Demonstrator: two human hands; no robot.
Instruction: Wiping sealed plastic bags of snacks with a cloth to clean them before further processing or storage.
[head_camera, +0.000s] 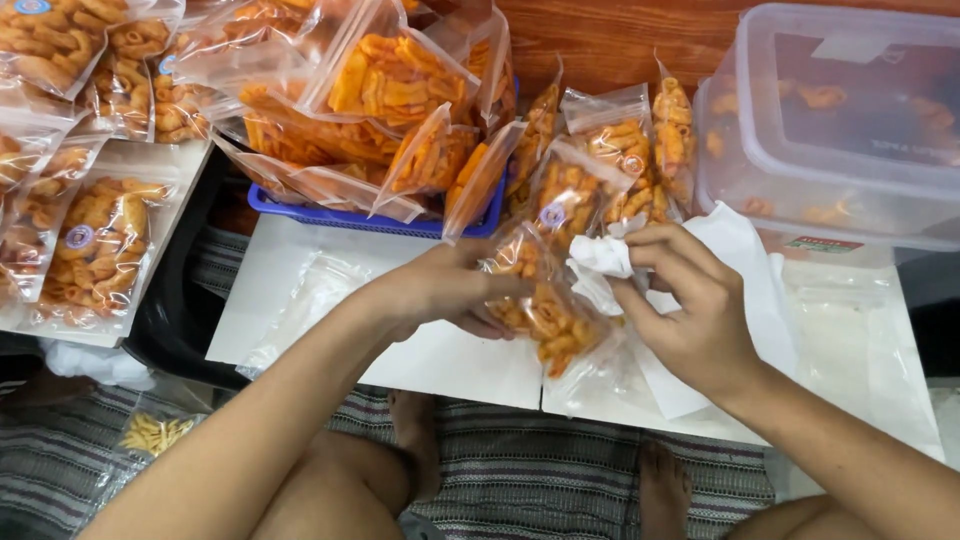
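My left hand (445, 290) grips a clear plastic pouch of orange curled snacks (545, 315) from its left side, holding it over a white board (450, 365). My right hand (690, 305) pinches a crumpled white tissue (600, 262) against the pouch's upper right edge. Both hands meet at the pouch, in the middle of the view.
A blue basket (300, 208) full of filled snack pouches stands behind. More pouches (610, 150) lean beside it and lie on the left (95, 240). A clear lidded tub (840, 120) sits at the right. Empty clear bags (850, 330) lie on the board. My feet rest on a striped mat (520, 470).
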